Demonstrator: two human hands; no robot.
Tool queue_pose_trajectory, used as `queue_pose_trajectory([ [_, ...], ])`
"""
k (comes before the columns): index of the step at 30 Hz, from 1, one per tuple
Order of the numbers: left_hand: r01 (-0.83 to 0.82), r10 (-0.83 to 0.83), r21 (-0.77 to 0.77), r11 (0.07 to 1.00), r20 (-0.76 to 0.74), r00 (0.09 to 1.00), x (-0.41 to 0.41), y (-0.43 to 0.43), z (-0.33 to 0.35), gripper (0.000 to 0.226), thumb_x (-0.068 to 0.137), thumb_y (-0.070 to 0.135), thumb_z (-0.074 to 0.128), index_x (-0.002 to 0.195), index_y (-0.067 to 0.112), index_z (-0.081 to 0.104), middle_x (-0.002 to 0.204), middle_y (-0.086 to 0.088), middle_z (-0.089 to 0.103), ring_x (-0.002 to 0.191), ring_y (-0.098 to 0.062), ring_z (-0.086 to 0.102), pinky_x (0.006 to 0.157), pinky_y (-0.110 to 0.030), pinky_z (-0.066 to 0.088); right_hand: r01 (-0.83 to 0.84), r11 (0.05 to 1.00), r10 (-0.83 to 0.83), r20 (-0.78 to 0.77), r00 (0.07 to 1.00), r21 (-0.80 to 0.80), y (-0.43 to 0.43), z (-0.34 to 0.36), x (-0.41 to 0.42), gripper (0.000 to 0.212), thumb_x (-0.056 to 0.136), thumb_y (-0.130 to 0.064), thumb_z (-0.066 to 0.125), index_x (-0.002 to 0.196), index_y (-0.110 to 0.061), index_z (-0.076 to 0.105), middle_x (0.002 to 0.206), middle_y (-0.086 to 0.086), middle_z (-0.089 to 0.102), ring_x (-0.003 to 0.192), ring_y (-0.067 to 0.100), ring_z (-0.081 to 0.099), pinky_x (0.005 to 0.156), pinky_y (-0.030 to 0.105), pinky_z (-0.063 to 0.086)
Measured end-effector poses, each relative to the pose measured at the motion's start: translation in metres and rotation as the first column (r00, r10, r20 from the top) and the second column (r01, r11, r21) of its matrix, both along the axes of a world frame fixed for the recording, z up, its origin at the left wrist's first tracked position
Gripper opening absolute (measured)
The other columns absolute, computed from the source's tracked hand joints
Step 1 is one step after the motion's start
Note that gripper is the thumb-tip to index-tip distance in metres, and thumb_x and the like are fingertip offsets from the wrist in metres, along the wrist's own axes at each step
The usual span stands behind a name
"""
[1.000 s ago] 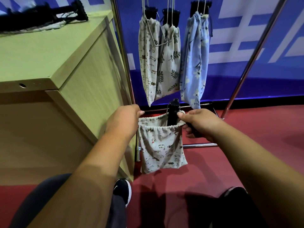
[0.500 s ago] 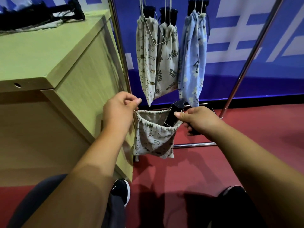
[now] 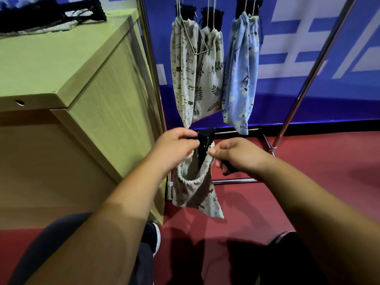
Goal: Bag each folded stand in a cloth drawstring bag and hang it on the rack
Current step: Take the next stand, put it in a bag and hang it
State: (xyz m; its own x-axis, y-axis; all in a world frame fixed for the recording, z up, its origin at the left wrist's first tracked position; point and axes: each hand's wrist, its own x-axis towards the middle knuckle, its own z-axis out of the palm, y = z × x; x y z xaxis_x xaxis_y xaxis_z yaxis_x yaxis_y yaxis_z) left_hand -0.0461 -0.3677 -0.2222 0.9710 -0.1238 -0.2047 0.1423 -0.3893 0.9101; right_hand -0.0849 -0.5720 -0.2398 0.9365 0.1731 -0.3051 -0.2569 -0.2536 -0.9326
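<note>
Together, left hand [image 3: 174, 147], right hand [image 3: 236, 157]; pinches on bag [image 3: 195, 194] rim

A drawstring bag [image 3: 195, 194] is hanging between the left hand [image 3: 174, 149] and the right hand [image 3: 240, 157], which are pinching its mouth from either side, with a folded stand [image 3: 204, 145] sticking up out of it. Behind and above it, three filled bags [image 3: 212, 79] are hanging side by side on the rack [image 3: 155, 79]. The wooden table [image 3: 61, 58] is standing to the left, carrying more stands [image 3: 51, 15] at its far edge.

Stand [image 3: 203, 141] mostly hidden inside bag [image 3: 195, 194]; rack [image 3: 152, 68] cut off above.
</note>
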Motion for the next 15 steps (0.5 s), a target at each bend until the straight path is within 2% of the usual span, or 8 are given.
queue_pose_trajectory([
  [2,0.048,-0.044,0.088,0.995,-0.043,0.998,-0.001,-0.004,-0.008,0.048,0.078,0.036,0.087,0.122,0.024,0.072,0.09,0.0,0.073,0.069,-0.012,0.063,0.066,-0.027,0.05,-0.052,0.999,0.052,-0.011,0.999,-0.006,0.005,0.001,-0.003,0.03,0.108,-0.018,0.064,0.081,-0.005,0.064,0.066,0.008,0.065,0.049,0.016,0.052,0.055,0.029,0.045],
  [4,0.064,-0.054,0.205,0.977,-0.057,0.997,-0.001,-0.006,-0.015,0.081,0.056,0.058,0.087,0.127,0.026,0.066,0.103,-0.002,0.072,0.08,-0.014,0.064,0.074,-0.031,0.052,-0.084,0.996,0.083,-0.016,0.996,-0.016,0.008,0.002,-0.003,0.031,0.107,-0.022,0.065,0.082,-0.004,0.065,0.069,0.01,0.065,0.051,0.016,0.054,0.057,0.03,0.045],
  [5,0.065,-0.052,0.258,0.964,-0.058,0.997,0.0,-0.006,-0.017,0.089,0.052,0.062,0.087,0.13,0.027,0.063,0.108,-0.002,0.071,0.086,-0.017,0.066,0.076,-0.033,0.053,-0.093,0.995,0.093,-0.015,0.996,-0.023,0.008,0.002,-0.004,0.032,0.107,-0.023,0.066,0.081,-0.005,0.064,0.068,0.009,0.065,0.051,0.016,0.054,0.057,0.03,0.046],
  [9,0.12,-0.089,0.352,0.928,-0.103,0.991,0.001,-0.005,-0.024,0.086,0.068,0.056,0.089,0.142,0.023,0.061,0.114,-0.005,0.074,0.099,-0.023,0.074,0.083,-0.034,0.059,-0.11,0.992,0.11,-0.016,0.994,-0.056,0.008,-0.001,-0.008,0.035,0.107,-0.025,0.067,0.075,-0.009,0.063,0.062,0.002,0.065,0.05,0.014,0.055,0.055,0.028,0.043],
  [11,0.128,-0.078,0.331,0.935,-0.159,0.984,0.004,-0.004,-0.027,0.107,0.059,0.062,0.092,0.151,0.024,0.054,0.128,-0.006,0.071,0.107,-0.023,0.072,0.091,-0.034,0.059,-0.114,0.992,0.111,-0.041,0.993,-0.062,0.006,0.001,-0.01,0.037,0.107,-0.025,0.067,0.074,-0.009,0.063,0.059,0.003,0.064,0.048,0.015,0.054,0.051,0.026,0.04],
  [12,0.126,-0.069,0.333,0.935,-0.179,0.982,0.005,-0.004,-0.029,0.11,0.059,0.062,0.094,0.153,0.023,0.051,0.132,-0.006,0.069,0.11,-0.023,0.071,0.093,-0.035,0.059,-0.119,0.991,0.115,-0.055,0.992,-0.066,0.006,0.001,-0.011,0.037,0.107,-0.025,0.067,0.074,-0.009,0.063,0.058,0.003,0.064,0.048,0.015,0.053,0.049,0.025,0.039],
  [13,0.129,-0.067,0.33,0.935,-0.192,0.979,0.009,-0.004,-0.031,0.105,0.063,0.059,0.094,0.151,0.022,0.053,0.13,-0.006,0.069,0.107,-0.022,0.071,0.089,-0.033,0.058,-0.12,0.99,0.116,-0.065,0.991,-0.068,0.004,0.001,-0.01,0.036,0.107,-0.026,0.067,0.076,-0.008,0.063,0.057,0.003,0.063,0.048,0.015,0.053,0.049,0.024,0.039],
  [15,0.125,-0.061,0.313,0.941,-0.206,0.977,0.013,-0.005,-0.033,0.078,0.071,0.054,0.093,0.135,0.021,0.063,0.111,-0.005,0.072,0.089,-0.019,0.07,0.072,-0.028,0.053,-0.11,0.992,0.106,-0.067,0.992,-0.057,0.002,0.001,-0.008,0.033,0.107,-0.024,0.067,0.08,-0.006,0.063,0.06,0.004,0.064,0.048,0.014,0.054,0.049,0.023,0.041],
])
